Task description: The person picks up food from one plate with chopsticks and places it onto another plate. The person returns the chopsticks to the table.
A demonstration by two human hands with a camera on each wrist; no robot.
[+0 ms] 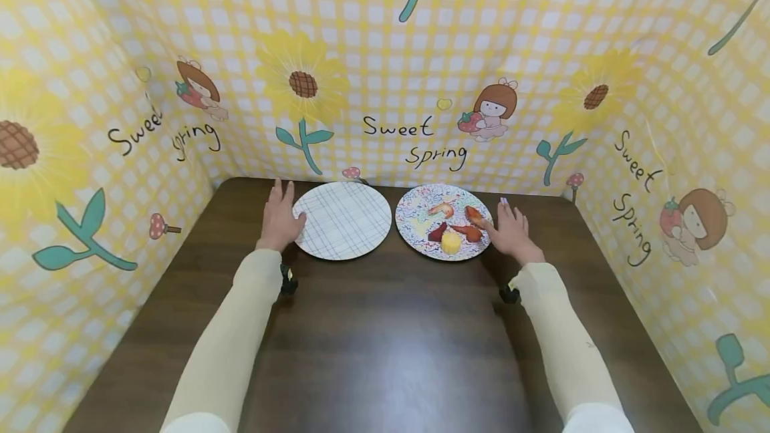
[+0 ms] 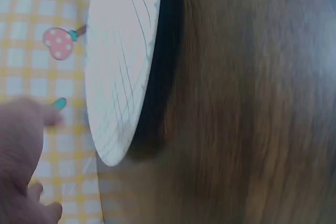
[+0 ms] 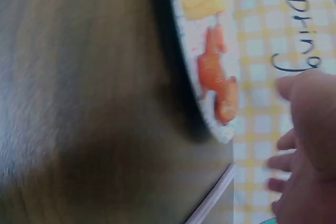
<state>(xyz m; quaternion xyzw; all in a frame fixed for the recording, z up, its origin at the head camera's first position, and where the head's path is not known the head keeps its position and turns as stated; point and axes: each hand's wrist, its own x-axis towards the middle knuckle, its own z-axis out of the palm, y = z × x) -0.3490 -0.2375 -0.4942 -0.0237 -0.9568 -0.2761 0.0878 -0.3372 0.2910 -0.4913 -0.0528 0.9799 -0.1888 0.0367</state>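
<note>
A round plate (image 1: 343, 219), white with thin crossing lines, lies at the back of the table. My left hand (image 1: 279, 219) is at its left edge, fingers extended and thumb close to the rim. To its right is a round plate with a speckled multicoloured pattern (image 1: 411, 227). It bears a shrimp (image 1: 443, 209), a chicken wing (image 1: 474, 215), a drumstick (image 1: 469, 233), a yellow piece of corn (image 1: 451, 242) and a dark red piece (image 1: 437, 233). My right hand (image 1: 512, 232) is at this plate's right edge, fingers spread, thumb overlapping the rim in the head view.
The brown wooden table (image 1: 385, 339) has a yellow checked cloth (image 1: 385, 85) rising behind it and at both sides. Small black devices sit on the left wrist (image 1: 289, 280) and the right wrist (image 1: 508, 294). Only a small gap separates the two plates.
</note>
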